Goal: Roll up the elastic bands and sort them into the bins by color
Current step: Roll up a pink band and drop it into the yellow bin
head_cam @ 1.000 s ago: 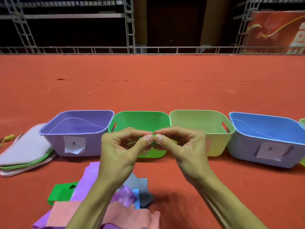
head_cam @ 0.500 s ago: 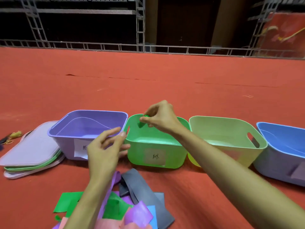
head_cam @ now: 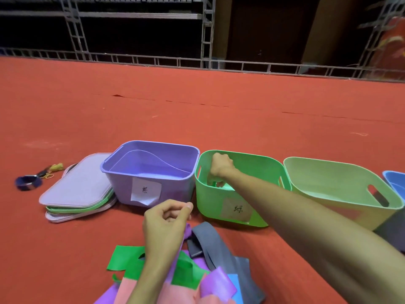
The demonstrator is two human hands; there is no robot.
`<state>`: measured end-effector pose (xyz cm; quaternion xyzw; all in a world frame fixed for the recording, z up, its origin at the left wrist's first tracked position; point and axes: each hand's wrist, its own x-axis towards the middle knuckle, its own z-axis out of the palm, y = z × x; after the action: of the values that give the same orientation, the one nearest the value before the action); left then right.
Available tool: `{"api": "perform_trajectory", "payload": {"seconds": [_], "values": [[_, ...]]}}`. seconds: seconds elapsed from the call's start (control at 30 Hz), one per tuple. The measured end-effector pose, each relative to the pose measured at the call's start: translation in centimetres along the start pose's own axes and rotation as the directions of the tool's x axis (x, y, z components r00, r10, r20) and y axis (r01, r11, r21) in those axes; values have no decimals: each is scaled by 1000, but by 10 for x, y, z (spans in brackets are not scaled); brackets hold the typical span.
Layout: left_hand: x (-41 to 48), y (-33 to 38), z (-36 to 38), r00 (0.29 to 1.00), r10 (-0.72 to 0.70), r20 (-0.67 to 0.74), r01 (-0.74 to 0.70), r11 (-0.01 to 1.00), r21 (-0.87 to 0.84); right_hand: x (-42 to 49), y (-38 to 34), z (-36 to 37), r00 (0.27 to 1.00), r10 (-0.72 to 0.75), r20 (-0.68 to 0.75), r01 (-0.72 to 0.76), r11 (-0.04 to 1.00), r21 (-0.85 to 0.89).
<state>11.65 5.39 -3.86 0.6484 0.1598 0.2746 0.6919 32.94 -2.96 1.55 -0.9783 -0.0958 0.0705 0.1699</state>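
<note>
On the red floor [head_cam: 197, 110], my right hand [head_cam: 220, 166] has dropped into the green bin [head_cam: 210, 205], so the green roll is nearly sorted. I cannot tell if it still holds it. My left hand [head_cam: 164, 218] hangs loose, empty.

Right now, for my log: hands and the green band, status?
Right hand down inside green bin, fingers hidden; rolled band not visible. Left hand loosely curled, seemingly empty, over band pile. Nothing in the way.
</note>
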Motion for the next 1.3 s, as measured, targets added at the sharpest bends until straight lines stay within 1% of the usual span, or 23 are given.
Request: {"api": "perform_trajectory", "payload": {"seconds": [0.17, 0.27, 0.37, 0.47, 0.53, 0.63, 0.7, 0.73, 0.8, 0.83, 0.87, 0.9, 0.93, 0.97, 1.0, 1.03, 1.07, 1.1, 1.13, 1.2, 1.3], "values": [[-2, -1, 3, 999, -9, 40, 9, 1000, -8, -2, 1, -4, 1000, 7, 11, -7, 1000, -7], [-2, 0, 3, 999, -9, 51, 10, 1000, -7, -5, 1, -6, 1000, 13, -3, -13, 998, -55], [-2, 7, 1, 1000, 6, 10, -6, 1000, -15, -7, 0, -9, 1000, 28, -6, -28, 998, -55], [0, 10, -1, 999, 40, -27, -40, 999, 30, -8, -2, -14, 999, 25, 20, -24, 998, -56], [0, 15, -3, 999, 37, -25, -37, 999, 29, -12, -3, -21, 1000, 16, -9, -16, 999, -28], [4, 22, -12, 998, 60, -22, -58, 995, 84, -26, -3, -44, 991, 9, -137, -6, 1000, 25], [5, 28, -22, 997, 71, -31, -68, 993, 94, -43, 3, -62, 957, -3, -291, 36, 993, 111], [3, 32, -27, 997, 68, -30, -65, 995, 81, -58, 10, -70, 922, -21, -387, 91, 982, 163], [-9, 43, -36, 996, 83, 28, -85, 993, 82, -104, 29, -81, 822, -97, -562, 277, 929, 245], [-20, 48, -39, 989, 112, 94, -122, 986, 110, -134, 40, -82, 779, -131, -613, 377, 879, 292], [-33, 54, -42, 975, 141, 171, -166, 976, 143, -166, 52, -79, 765, -155, -625, 450, 823, 347], [-47, 57, -44, 955, 150, 255, -198, 964, 178, -197, 66, -72, 781, -197, -593, 490, 782, 386], [-60, 60, -47, 931, 142, 336, -224, 949, 221, -226, 79, -62, 822, -257, -508, 493, 768, 409], [-72, 61, -51, 906, 119, 405, -246, 929, 277, -250, 94, -49, 871, -312, -379, 460, 789, 407], [-82, 58, -55, 880, 90, 467, -273, 900, 341, -267, 109, -33, 915, -334, -227, 399, 838, 373], [-90, 55, -58, 859, 54, 510, -291, 870, 398, -281, 123, -17, 942, -320, -98, 335, 892, 303], [-97, 51, -59, 844, 20, 536, -300, 847, 440, -292, 135, -3, 960, -281, 2, 273, 935, 227], [-105, 44, -59, 834, -8, 551, -303, 828, 472, -299, 147, 12, 970, -233, 69, 219, 960, 174], [-111, 37, -58, 829, -21, 559, -314, 809, 496, -304, 155, 24, 977, -188, 106, 170, 973, 156], [-124, 26, -55, 828, -36, 559, -331, 774, 540, -311, 165, 40, 983, -143, 117, 120, 976, 182], [-135, 19, -49, 829, -72, 555, -342, 720, 604, -317, 167, 47, 980, -148, 132, 115, 967, 230]]}}
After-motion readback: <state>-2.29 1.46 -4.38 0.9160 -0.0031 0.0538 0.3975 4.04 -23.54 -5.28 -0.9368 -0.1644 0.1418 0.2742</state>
